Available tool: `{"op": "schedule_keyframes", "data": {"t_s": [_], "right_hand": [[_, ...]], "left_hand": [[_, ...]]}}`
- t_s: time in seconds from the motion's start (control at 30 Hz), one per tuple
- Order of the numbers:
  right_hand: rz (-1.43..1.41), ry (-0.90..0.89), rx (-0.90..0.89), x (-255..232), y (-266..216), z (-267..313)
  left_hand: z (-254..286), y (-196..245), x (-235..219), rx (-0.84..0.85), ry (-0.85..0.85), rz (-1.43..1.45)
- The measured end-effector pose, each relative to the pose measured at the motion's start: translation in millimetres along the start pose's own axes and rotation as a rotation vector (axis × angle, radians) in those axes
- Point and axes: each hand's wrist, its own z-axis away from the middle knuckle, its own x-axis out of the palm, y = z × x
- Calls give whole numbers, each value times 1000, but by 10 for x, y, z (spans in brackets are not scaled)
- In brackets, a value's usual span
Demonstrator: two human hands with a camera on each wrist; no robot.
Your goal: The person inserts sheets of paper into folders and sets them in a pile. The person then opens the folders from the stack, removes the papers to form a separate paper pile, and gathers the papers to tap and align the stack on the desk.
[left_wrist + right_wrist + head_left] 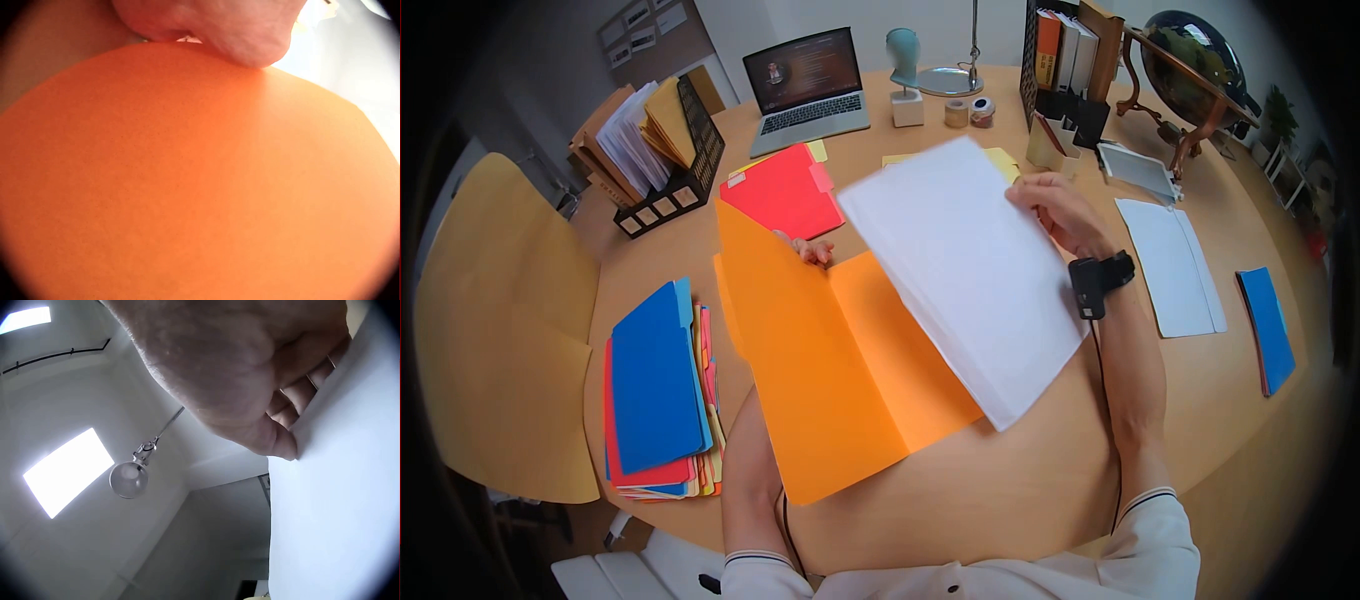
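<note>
An orange file folder (805,370) is spread open above the table, its fold running down toward the front. At the top of that fold, my left hand (812,250) grips the folder, with most of the hand hidden behind the left flap. In the left wrist view the orange card (187,169) fills most of the picture below the hand (244,25). My right hand (1062,212) pinches white paper (975,270) by its upper right edge, thumb on the near face. The paper is tilted and overlaps the folder's right flap in the head view.
A stack of coloured folders (658,380) lies at left, red folders (785,190) behind. A laptop (810,105), file holders (700,135), a small bust (904,60) and a globe (1190,65) stand farther back. At right are a white folder (1168,265) and a blue one (1266,330).
</note>
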Motion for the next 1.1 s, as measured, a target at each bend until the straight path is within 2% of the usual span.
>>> {"op": "schedule_keyframes", "data": {"t_s": [0.03, 0.07, 0.1, 0.13, 0.23, 0.3, 0.37, 0.4, 0.57, 0.63, 0.7, 0.8, 0.87, 0.93, 1.0, 1.1], "right_hand": [[165, 154, 62, 190, 27, 27], [214, 156, 20, 246, 178, -11], [317, 51, 54, 266, 177, 24], [422, -56, 86, 267, 165, 48], [402, -125, 166, 233, 384, -22], [352, -121, 157, 201, 474, -40], [305, -118, 143, 182, 515, -60], [305, -100, 190, 175, 533, -66], [241, -120, 269, 288, 395, -5], [303, -173, 275, 286, 405, -22], [303, -207, 271, 263, 452, -62], [277, -242, 279, 266, 516, -105], [250, -246, 292, 297, 515, -129], [337, -230, 251, 345, 502, -135], [354, -212, 258, 394, 448, -93], [349, -191, 255, 449, 447, -29]], "left_hand": [[294, 115, -50, -5, 10, 0], [436, 181, -55, -10, 20, 0], [151, 43, 12, -15, 31, 2], [273, 83, -26, -18, 42, 5], [594, 104, -41, -36, 80, 15], [603, 99, -61, -47, 99, 23], [597, 157, 115, -46, 118, -25], [591, 207, 227, -47, 138, -73], [610, 293, 406, -90, 187, -94], [615, 269, 375, -104, 199, -99], [599, 206, 279, -40, 93, -74], [597, 224, 249, -63, 69, -51], [611, 240, 290, -79, 117, -106], [611, 231, 246, -99, 164, -161], [596, 157, 59, -155, 147, -57], [587, 235, 343, -82, 43, -15]]}}
